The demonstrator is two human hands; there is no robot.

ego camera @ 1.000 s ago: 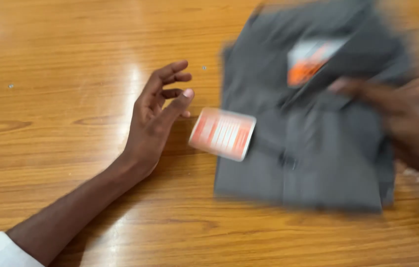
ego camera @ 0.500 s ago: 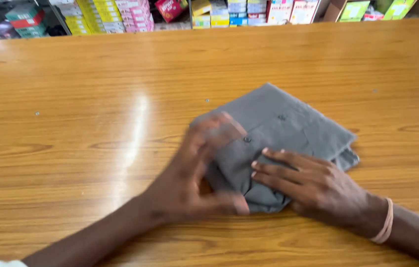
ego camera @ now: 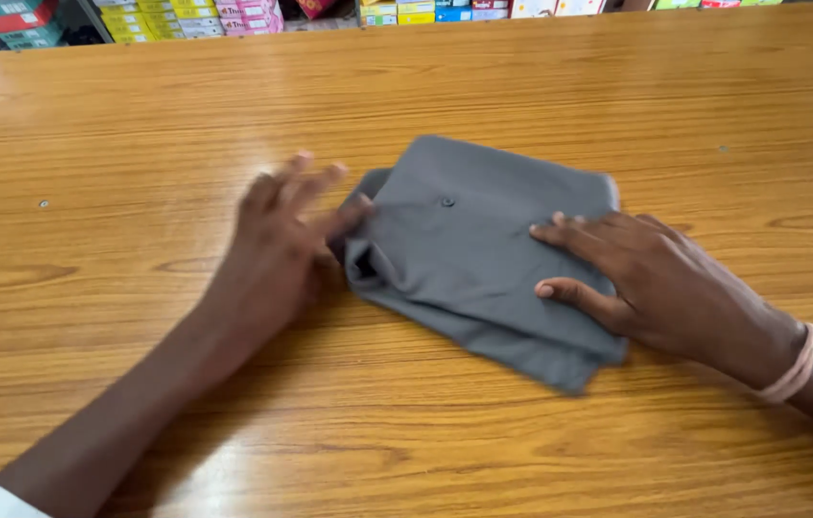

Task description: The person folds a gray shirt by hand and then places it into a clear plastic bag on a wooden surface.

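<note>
where hands (ego camera: 483, 259) press: grey shirt (ego camera: 483, 245)

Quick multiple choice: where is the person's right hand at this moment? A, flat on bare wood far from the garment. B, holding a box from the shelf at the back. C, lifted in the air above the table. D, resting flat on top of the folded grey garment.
D: the right hand lies palm-down with fingers spread on the folded grey garment, while the left hand touches its left edge on the wooden table.

Folded shirt (ego camera: 483, 254) lies on table (ego camera: 138, 125), boxes (ego camera: 195, 19) behind its far edge
</note>
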